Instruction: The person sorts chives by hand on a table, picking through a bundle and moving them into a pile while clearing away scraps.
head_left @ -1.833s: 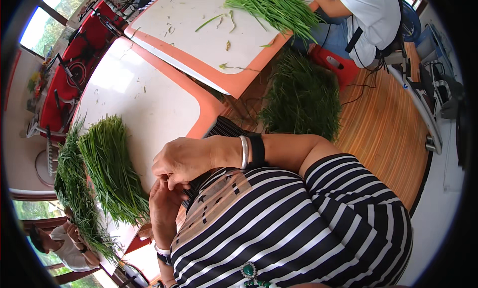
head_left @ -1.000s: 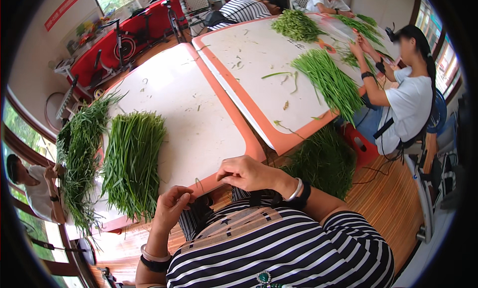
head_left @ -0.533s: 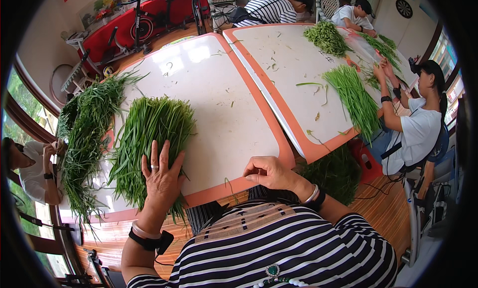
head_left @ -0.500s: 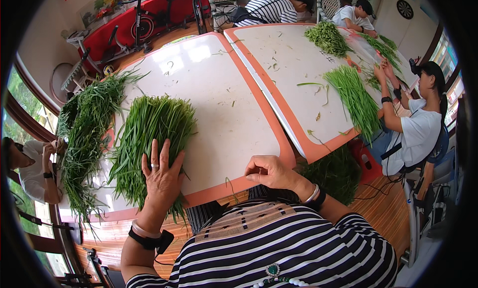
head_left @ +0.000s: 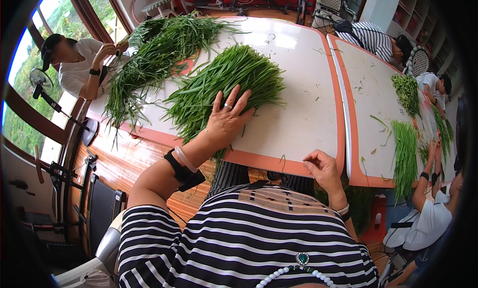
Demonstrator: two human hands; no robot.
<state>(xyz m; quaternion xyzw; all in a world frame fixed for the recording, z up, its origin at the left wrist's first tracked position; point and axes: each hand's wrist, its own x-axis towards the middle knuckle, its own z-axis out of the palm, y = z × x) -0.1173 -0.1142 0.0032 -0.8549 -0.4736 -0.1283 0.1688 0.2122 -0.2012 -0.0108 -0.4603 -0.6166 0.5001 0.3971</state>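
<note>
A thick pile of green garlic chives lies on the white table in front of me. My left hand rests flat on its near side, fingers spread and a ring on one of them. At the table's orange front edge, my right hand is closed with thumb and fingertips together; whatever it may hold is too small to make out. One thin loose stalk hangs over the edge to the left of that hand.
A messier heap of chives lies at the left, where a co-worker handles some stalks. Beyond a gap, a second table bears neat bunches and scraps. Other people work around it. A fan stands by the windows.
The view has turned left, so everything appears shifted right. My left hand stays spread on the chives. My right hand remains closed near the table's front edge.
</note>
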